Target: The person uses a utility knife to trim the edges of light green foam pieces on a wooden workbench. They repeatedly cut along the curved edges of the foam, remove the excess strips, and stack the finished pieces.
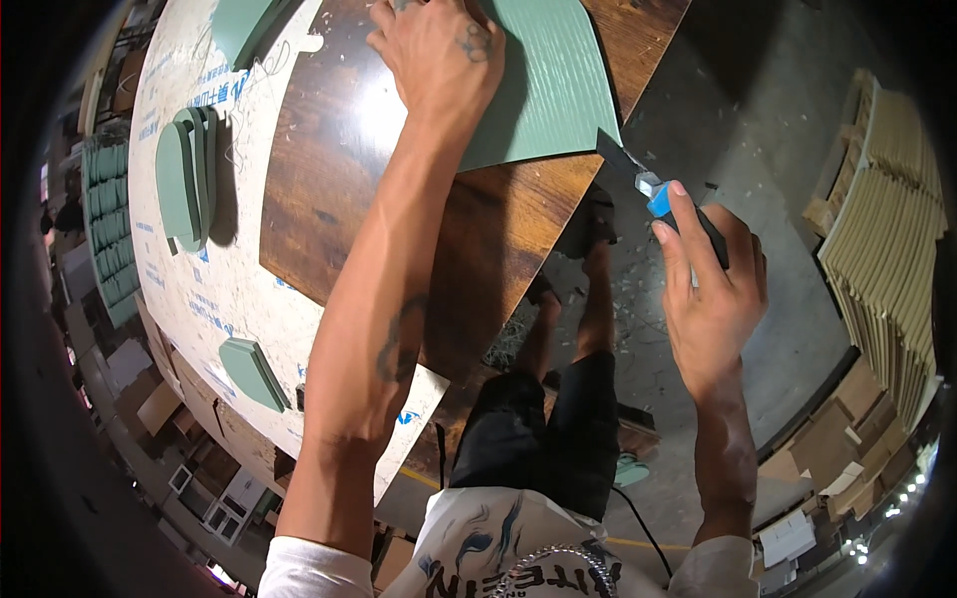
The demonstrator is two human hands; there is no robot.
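Two hands are seen at work over a dark brown wooden tabletop (pixel 399 199); the left hand (pixel 439 55) is pressed flat, fingers spread, on a thin ribbed green sheet (pixel 553 90) lying at the far right of that top; the sheet's near corner is left hanging just past the table's right edge; the right hand (pixel 710 289) is closed around a utility knife with a blue slider and black body (pixel 658 194), index finger laid along its back, dark blade pointed at that near corner and just touching or nearly touching it, which cannot be told. Further left, a pale printed board (pixel 199 279) is spread under the wood; stacks of rounded green foam pieces (pixel 189 184) are stood on it, with one more green piece (pixel 251 371) nearer. Cream slatted panels (pixel 892 229) are stacked on the floor at the far right.

Risk is judged thus: if the sheet were to slip under the flat palm, the cut could be dragged off line; with the blade held over open air above the legs, a sudden release could carry it toward the body.
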